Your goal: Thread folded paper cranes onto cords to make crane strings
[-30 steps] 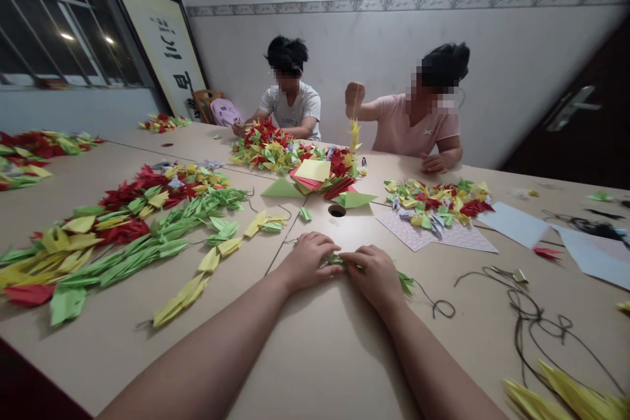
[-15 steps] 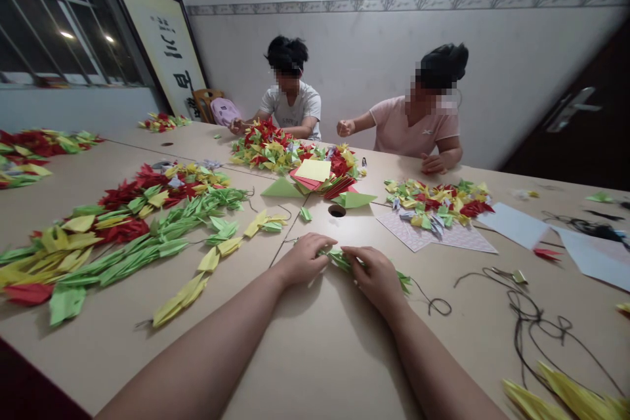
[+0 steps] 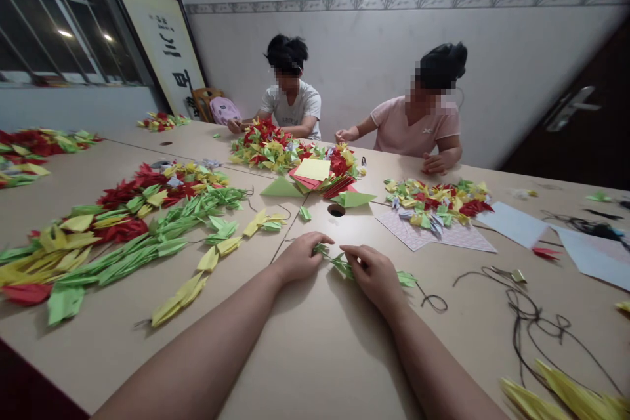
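Green folded-paper pieces threaded on a dark string run between my two hands, low over the table. At the left end of this strand, my left hand is closed in a pinch on a green piece. My right hand curls over the strand's middle, its fingers closed on it and hiding part of the paper. Beyond my right hand, another green piece sticks out, and the string ends in a loop on the table. A loose green piece lies ahead of my left hand.
Left are green strands and a yellow strand. A stack of coloured paper stands ahead by a round table hole. Tangled cord lies right. Two people sit across, near mixed paper heaps.
My hands have drawn slightly apart, and more of the green strand shows between them. Across the table, the hand of the person in pink has come down towards the tabletop.
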A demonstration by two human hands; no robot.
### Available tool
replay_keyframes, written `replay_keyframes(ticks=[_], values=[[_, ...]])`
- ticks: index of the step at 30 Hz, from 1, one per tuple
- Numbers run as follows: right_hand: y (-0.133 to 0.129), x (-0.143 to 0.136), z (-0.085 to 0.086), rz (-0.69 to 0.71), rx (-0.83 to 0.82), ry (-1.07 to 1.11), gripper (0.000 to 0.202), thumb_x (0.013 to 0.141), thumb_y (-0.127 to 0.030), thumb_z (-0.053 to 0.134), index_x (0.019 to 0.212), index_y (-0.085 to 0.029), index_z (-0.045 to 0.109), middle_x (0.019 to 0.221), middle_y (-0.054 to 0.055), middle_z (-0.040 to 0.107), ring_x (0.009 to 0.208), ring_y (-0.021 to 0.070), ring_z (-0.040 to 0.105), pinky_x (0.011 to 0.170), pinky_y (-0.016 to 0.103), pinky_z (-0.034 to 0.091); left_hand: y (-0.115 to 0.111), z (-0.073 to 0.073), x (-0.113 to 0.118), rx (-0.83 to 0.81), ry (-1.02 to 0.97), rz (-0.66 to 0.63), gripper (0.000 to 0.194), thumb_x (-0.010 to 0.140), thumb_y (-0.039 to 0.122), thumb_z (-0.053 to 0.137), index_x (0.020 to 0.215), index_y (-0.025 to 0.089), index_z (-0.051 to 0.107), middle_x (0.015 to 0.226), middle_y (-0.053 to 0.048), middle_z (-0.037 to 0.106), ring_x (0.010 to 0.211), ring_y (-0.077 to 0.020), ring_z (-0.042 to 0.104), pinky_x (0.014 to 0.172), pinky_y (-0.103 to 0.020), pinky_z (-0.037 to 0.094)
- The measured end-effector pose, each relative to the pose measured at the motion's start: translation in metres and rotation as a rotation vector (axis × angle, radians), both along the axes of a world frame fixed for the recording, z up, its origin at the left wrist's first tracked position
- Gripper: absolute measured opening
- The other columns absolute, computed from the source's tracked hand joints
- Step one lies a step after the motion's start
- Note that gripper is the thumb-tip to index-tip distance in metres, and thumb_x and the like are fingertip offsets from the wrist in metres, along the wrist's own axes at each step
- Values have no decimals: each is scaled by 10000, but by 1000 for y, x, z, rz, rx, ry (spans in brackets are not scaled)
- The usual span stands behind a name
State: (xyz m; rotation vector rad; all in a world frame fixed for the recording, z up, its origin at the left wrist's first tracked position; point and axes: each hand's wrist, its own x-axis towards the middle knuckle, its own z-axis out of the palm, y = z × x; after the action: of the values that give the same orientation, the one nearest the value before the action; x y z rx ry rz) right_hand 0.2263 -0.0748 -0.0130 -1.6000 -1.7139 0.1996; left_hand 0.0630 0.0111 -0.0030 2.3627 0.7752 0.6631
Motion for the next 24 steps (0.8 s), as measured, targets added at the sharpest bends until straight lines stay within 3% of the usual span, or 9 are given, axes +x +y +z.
replay_keyframes(ticks=[10,14,20,24], values=[[-2,0,1,131,-4,237,239,776,-234,454,911,-208,649,781,27,664,655,126,582,586,223,443,0,0,0,-5,23,-13,406,637,23,410,978,180,567,995,-22,593,965,-152,527,881,-268,393],[-4,-2,4,110,-31,151,226,787,-315,467,907,-203,622,769,24,640,592,109,532,550,216,409,-1,1,0,-16,22,-2,393,647,30,416,976,182,570,998,-22,595,961,-152,530,876,-270,399],[-9,-7,12,95,-125,-20,317,695,-458,557,890,-213,505,735,-18,573,546,92,461,521,205,349,0,0,0,-21,21,-1,403,640,26,416,980,179,569,1001,-26,593,965,-152,528,879,-271,398],[-11,-7,11,130,-154,-34,281,707,-381,542,933,-229,470,729,-23,567,554,95,468,522,200,331,-1,1,-1,-21,20,-4,380,649,49,421,970,182,572,990,-26,591,958,-158,526,875,-277,395]])
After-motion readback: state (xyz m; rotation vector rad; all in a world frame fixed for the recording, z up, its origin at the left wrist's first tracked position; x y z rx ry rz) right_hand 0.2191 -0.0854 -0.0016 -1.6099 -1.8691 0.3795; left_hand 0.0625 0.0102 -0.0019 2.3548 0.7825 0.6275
